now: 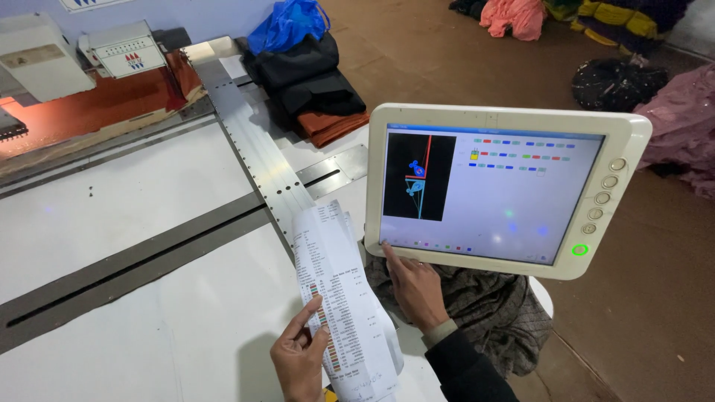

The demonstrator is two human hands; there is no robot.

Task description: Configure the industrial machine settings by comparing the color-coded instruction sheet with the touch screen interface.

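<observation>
Left hand [302, 357] pinches printed sheet [339, 298]; right hand [413, 286] holds nothing, forefinger extended on touchscreen panel [506, 186] lower edge. Step judged: entering sheet data; next entry needs accurate tap

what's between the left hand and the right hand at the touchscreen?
In the head view, the printed paper sheet lies between them: the left hand pinches its lower edge, and the sheet runs up beside the right hand, whose fingertip touches the touchscreen panel.

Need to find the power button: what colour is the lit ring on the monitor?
Green ring, lower right bezel, head view.
</observation>
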